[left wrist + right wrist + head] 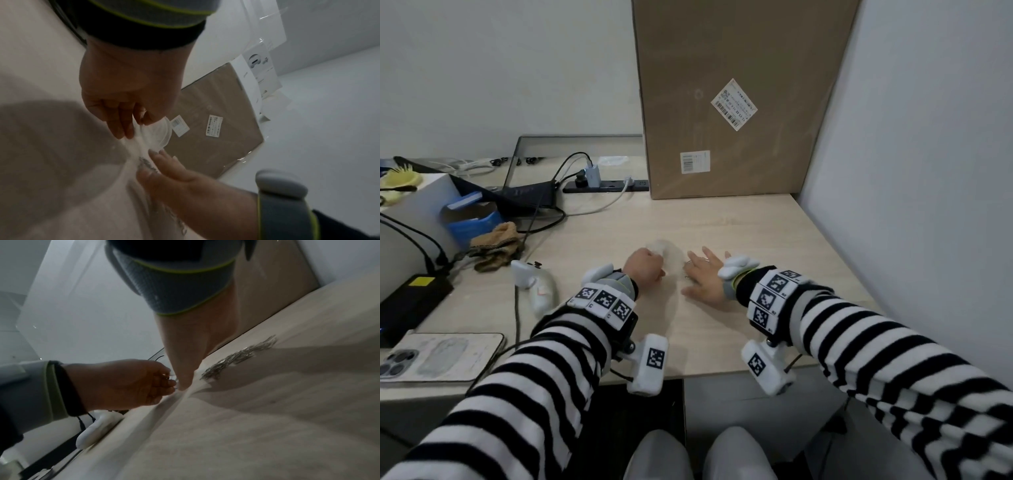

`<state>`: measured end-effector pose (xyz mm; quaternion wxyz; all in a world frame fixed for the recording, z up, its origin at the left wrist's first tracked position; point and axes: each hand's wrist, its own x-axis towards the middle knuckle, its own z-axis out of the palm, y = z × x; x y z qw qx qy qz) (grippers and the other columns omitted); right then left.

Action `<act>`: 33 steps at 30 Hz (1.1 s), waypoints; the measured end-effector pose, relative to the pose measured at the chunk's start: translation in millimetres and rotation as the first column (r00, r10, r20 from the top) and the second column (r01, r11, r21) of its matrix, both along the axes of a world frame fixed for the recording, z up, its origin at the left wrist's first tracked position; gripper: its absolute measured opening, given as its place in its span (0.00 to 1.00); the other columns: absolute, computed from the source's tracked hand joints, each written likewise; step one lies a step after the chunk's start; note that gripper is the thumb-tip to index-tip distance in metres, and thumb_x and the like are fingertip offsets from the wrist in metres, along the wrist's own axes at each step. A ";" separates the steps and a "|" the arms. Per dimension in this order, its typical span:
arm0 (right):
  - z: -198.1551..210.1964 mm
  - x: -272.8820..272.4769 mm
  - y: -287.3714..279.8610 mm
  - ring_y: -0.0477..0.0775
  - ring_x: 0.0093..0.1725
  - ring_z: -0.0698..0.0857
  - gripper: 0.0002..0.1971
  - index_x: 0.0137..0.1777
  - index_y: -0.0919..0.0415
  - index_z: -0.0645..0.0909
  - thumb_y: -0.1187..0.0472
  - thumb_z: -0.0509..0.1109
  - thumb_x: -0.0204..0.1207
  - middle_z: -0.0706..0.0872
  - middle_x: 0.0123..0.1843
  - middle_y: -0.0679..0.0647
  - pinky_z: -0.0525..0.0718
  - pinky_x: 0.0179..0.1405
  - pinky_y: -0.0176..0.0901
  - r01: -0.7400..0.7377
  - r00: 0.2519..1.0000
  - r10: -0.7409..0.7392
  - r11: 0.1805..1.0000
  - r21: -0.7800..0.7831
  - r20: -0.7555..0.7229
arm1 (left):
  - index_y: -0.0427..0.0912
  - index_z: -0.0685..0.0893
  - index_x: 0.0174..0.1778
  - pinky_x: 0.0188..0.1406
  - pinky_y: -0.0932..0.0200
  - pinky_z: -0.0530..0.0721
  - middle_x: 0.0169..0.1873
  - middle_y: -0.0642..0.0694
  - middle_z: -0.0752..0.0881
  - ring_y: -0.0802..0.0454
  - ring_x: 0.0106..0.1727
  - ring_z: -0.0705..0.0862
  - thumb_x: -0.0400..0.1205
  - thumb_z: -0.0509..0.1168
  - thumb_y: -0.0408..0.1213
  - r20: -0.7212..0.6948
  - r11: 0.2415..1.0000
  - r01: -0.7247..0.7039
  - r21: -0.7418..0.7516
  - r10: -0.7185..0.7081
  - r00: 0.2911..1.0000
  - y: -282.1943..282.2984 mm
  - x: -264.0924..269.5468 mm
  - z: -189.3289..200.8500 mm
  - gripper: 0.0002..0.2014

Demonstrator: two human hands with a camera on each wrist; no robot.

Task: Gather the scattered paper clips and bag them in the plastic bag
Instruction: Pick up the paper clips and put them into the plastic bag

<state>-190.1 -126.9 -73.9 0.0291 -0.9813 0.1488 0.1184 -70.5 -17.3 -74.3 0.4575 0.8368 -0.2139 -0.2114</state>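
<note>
I had both hands near the middle of the desk (pixel 774 219), with bare wood open ahead up to the box (pixel 736 102) standing at the back edge. The wall (pixel 928 154) closed the right side, just past my right forearm. To the left the room was tighter: a white controller (pixel 536 286) lay near my left wrist, with a phone (pixel 441 356) by the front edge and cables (pixel 544 219) behind.

My left hand (pixel 643 265) was curled into a fist, pinching the clear bag (pixel 153 134) and holding its mouth up off the desk. My right hand (pixel 703 277) lay flat and open, fingers (pixel 158 155) straight and pressed to the desk, fingertips close to the bag's mouth.

The clips (pixel 238 358) sat in a loose silver pile on the desk, right against my right fingers and just beside the bag. Whether any clips were already in the bag, I could not tell.
</note>
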 end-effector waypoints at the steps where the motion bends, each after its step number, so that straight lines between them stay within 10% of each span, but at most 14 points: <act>1: -5.5 7.4 -0.1 0.58 0.85 0.40 0.35 0.84 0.54 0.49 0.38 0.51 0.82 0.42 0.87 0.50 0.42 0.79 0.69 0.014 1.000 -0.014 0.999 -0.029 -0.003 | 0.37 0.79 0.25 0.50 0.46 0.84 0.27 0.40 0.83 0.40 0.39 0.83 0.79 0.55 0.30 -0.006 1.000 0.005 0.018 -0.005 1.000 1.5 0.0 -4.2 0.17; 15: -27.6 23.6 -41.4 0.59 0.86 0.44 0.31 0.84 0.55 0.43 0.45 0.45 0.86 0.43 0.87 0.50 0.41 0.82 0.66 0.103 0.994 -0.101 0.993 0.052 -0.043 | 0.38 0.78 0.20 0.39 0.58 0.76 0.14 0.48 0.79 0.47 0.26 0.78 0.81 0.55 0.33 0.024 0.999 0.049 0.022 -0.050 0.998 -1.3 22.3 -24.6 0.21; 22: 17.4 -37.7 -50.3 0.52 0.86 0.44 0.28 0.84 0.60 0.42 0.52 0.41 0.88 0.43 0.87 0.52 0.37 0.72 0.37 0.155 0.988 -0.149 0.975 0.159 -0.050 | 0.38 0.78 0.20 0.42 0.58 0.75 0.10 0.50 0.78 0.47 0.27 0.78 0.80 0.55 0.33 0.026 0.997 0.077 0.027 -0.078 0.997 1.2 21.4 -25.7 0.21; 26: 20.9 -39.8 -63.8 0.53 0.79 0.70 0.22 0.78 0.57 0.70 0.53 0.53 0.86 0.71 0.80 0.53 0.66 0.76 0.45 0.208 0.850 -0.458 0.747 0.632 0.261 | 0.39 0.78 0.20 0.45 0.58 0.75 0.10 0.50 0.79 0.48 0.28 0.78 0.80 0.55 0.32 0.027 0.995 0.096 0.024 -0.097 0.995 3.7 21.3 -22.9 0.20; 30: 19.0 -36.2 -37.0 0.50 0.53 0.88 0.14 0.61 0.67 0.82 0.63 0.58 0.85 0.88 0.57 0.59 0.84 0.51 0.37 0.100 0.843 -0.535 0.250 0.963 0.052 | 0.38 0.79 0.22 0.44 0.57 0.75 0.15 0.49 0.81 0.47 0.29 0.78 0.80 0.56 0.32 0.012 0.994 0.110 0.007 -0.111 0.994 6.5 19.0 -20.9 0.19; 33: 4.7 -27.9 -19.1 0.47 0.45 0.89 0.10 0.55 0.65 0.81 0.65 0.58 0.84 0.88 0.47 0.56 0.86 0.43 0.33 0.143 0.883 -0.463 0.114 0.983 -0.075 | 0.37 0.79 0.24 0.46 0.56 0.75 0.25 0.41 0.82 0.47 0.30 0.78 0.81 0.55 0.32 -0.003 0.994 0.112 0.000 -0.112 0.994 7.6 17.1 -19.8 0.18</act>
